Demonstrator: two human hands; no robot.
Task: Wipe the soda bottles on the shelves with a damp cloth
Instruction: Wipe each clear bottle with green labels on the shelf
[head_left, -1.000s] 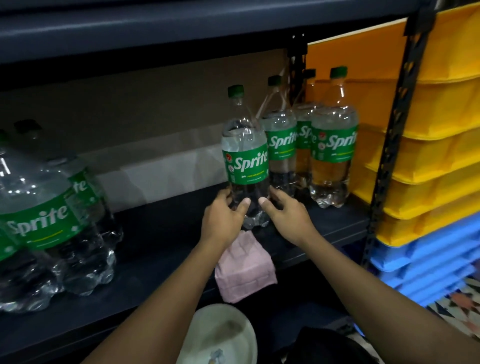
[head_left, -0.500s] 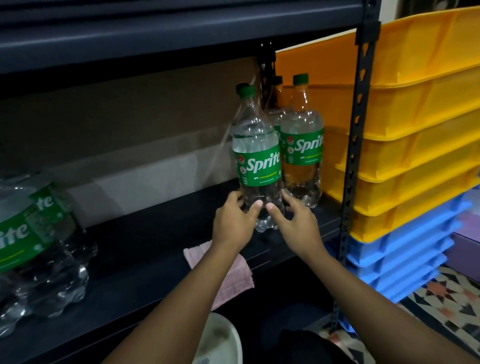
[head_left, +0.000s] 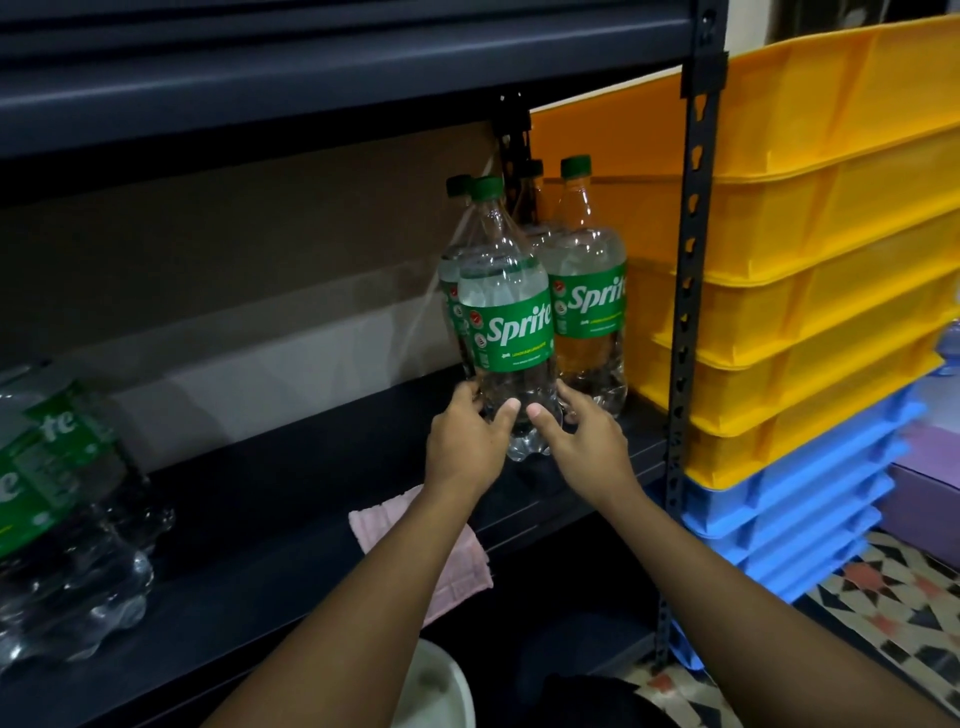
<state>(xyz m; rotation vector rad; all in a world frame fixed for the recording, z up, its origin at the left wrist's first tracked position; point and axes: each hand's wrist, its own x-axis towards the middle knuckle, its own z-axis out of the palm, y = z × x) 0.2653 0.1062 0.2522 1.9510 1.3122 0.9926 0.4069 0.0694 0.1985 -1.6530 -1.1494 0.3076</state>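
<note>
One cloth (head_left: 382, 522) lies at the shelf (head_left: 291, 519) edge under the left wrist, in neither hand. The left hand (head_left: 467, 441) and right hand (head_left: 582, 441) clasp the foot of one bottle (head_left: 511, 332) from either side, thumbs in front. It is best kept upright and slid snug to its neighbours before going back for the cloth. Beyond the fingers stand three more bottles (head_left: 589, 306), four upright in all. A wrapped pack (head_left: 62, 493) far left of the hands holds more, too blurred to count.
</note>
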